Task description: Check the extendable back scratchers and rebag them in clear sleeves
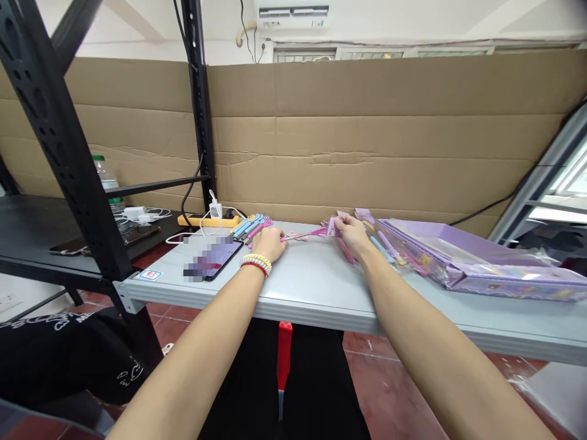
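My left hand (269,244), with a beaded bracelet at the wrist, is closed around a pink back scratcher (317,232) with a thin metal shaft. Its claw-like head points right, toward my right hand. A small purple printed card (331,227) is pinched in my right hand (352,234), beside that head; whether the two touch is unclear. Left of my left hand lies a group of blue, yellow and pink back scratchers (250,227). Under and beyond my right hand are more pink, blue and purple ones (383,247), seemingly in clear wrapping.
A phone (219,260) lies on the grey table (312,278) at left. Behind it are a yellow power strip (206,222) and a white charger (215,209). An open purple box (495,275) with clear plastic stands at right. A black shelf post (77,159) rises at left; cardboard (348,140) stands behind.
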Motion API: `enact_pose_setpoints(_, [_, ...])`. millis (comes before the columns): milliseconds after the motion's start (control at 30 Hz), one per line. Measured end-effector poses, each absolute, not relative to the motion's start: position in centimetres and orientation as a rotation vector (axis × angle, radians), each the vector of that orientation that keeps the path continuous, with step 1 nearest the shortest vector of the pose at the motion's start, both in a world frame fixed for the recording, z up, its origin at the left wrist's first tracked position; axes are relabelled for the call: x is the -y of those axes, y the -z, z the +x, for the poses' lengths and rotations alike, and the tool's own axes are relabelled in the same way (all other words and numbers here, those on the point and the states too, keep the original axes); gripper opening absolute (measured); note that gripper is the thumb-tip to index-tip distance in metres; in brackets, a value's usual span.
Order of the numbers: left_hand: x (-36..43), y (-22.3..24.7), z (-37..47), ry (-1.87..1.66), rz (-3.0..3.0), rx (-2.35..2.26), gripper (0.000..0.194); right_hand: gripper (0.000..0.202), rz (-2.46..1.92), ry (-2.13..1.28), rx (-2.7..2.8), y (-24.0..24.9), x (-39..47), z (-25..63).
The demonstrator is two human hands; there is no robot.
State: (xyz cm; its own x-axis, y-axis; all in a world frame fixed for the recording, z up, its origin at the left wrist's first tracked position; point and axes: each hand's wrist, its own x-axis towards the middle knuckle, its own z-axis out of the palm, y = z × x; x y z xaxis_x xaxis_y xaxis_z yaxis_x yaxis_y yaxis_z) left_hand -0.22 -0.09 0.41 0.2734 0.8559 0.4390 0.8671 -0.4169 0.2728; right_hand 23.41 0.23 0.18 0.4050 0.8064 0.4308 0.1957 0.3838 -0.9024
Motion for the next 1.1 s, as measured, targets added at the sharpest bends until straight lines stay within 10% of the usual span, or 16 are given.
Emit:
enact_pose_setpoints(367, [0.3,-0.4,-0.2,0.957,-2.511,1.571,0.033,0.035,-0.939,-0.61,1.068,-1.0,0.6,22.0])
enact_pose_setpoints(767, [-0.1,-0.5,0.1,1.107,-2.547,1.639,0.028,0.024,-1.94,0.046,1.705,0.1,1.5,21.2])
enact_pose_setpoints(1100, [0.8,-0.2,0.7,1.017,-2.745,1.438,0.039,0.041,-0.72,-1.05,0.959,-4.8,0.9,13.8])
